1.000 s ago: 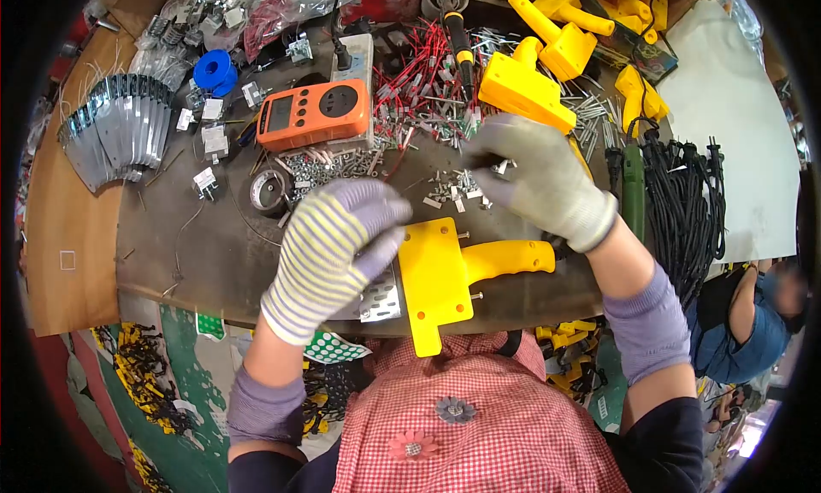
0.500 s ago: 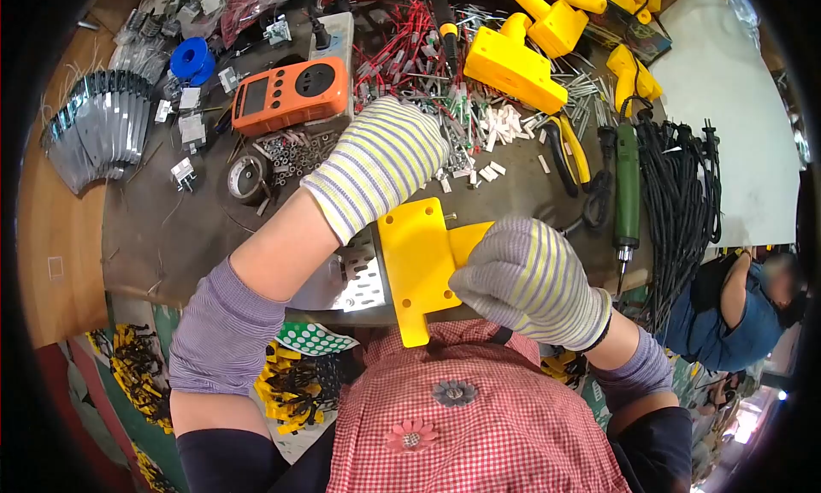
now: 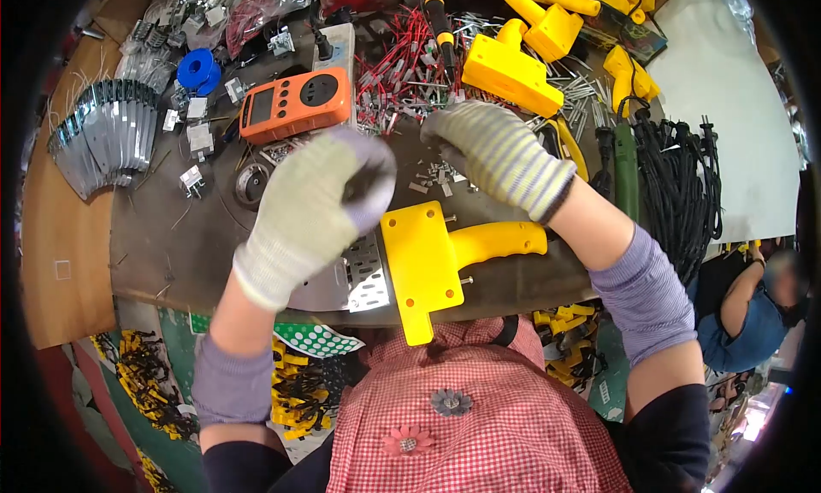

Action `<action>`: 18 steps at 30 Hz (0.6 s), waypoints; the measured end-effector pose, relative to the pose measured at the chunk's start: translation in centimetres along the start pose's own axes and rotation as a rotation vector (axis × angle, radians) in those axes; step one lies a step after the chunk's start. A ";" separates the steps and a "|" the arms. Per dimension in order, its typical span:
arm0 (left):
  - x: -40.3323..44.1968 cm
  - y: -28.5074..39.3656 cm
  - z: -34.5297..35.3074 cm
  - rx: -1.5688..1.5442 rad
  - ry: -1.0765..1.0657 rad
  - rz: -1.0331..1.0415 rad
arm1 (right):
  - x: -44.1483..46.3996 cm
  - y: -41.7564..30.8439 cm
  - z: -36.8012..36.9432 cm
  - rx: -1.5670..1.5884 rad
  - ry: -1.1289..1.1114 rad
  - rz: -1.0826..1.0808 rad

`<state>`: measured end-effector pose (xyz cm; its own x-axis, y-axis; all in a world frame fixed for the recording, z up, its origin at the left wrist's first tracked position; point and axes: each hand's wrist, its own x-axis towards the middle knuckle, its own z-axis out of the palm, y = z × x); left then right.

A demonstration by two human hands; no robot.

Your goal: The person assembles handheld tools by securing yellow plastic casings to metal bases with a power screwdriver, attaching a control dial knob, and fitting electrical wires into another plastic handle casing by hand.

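A yellow plastic tool housing [image 3: 419, 258] with a curved handle [image 3: 505, 241] lies at the bench's front edge. Two screws stick out from its side, one being the lower screw [image 3: 466, 280]. A slotted metal plate [image 3: 368, 279] adjoins the housing on the left. My left hand [image 3: 312, 202], in a striped knit glove, is raised above the plate, its fingers curled around and slightly blurred; what lies inside is hidden. My right hand [image 3: 505, 155], gloved too, is over the small parts [image 3: 442, 175] behind the housing. Its fingers are bent together, with their tips hidden.
An orange meter [image 3: 295, 106], a tape roll [image 3: 252, 185] and a blue spool [image 3: 198, 69] occupy the left side. Red-wired parts [image 3: 402, 61] and more yellow housings [image 3: 513, 74] lie behind. Black cables [image 3: 680, 177] and a green screwdriver [image 3: 627, 164] are right; another person [image 3: 731, 322] sits beyond.
My left hand has drawn back from the small parts, toward the left and nearer me. My right hand has left the housing's handle and moved up over the parts. The housing stays put.
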<state>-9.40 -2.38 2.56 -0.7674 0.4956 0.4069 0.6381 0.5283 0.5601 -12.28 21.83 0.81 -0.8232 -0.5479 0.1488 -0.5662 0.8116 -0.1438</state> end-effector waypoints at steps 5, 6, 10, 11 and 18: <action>-5.9 4.5 -1.5 -0.304 -0.270 -0.254 | 1.7 -0.4 0.7 -0.120 -0.083 -0.086; -6.4 5.0 -1.3 -0.343 -0.288 -0.265 | 1.9 -0.7 0.3 -0.140 -0.121 -0.086; -7.5 5.2 -0.2 -0.275 -0.266 -0.268 | 2.4 -1.3 -0.2 -0.175 -0.215 -0.088; -7.5 5.4 -0.2 -0.285 -0.281 -0.295 | 2.5 -1.1 -0.1 -0.178 -0.227 -0.100; -4.9 5.8 -1.4 -0.224 -0.260 -0.329 | 2.3 0.6 0.0 -0.033 -0.195 -0.147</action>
<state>-2.03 -2.71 4.76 -0.8670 0.4982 0.0036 0.3128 0.5386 0.7824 -14.46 21.06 1.05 -0.7264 -0.6867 -0.0268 -0.6814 0.7248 -0.1019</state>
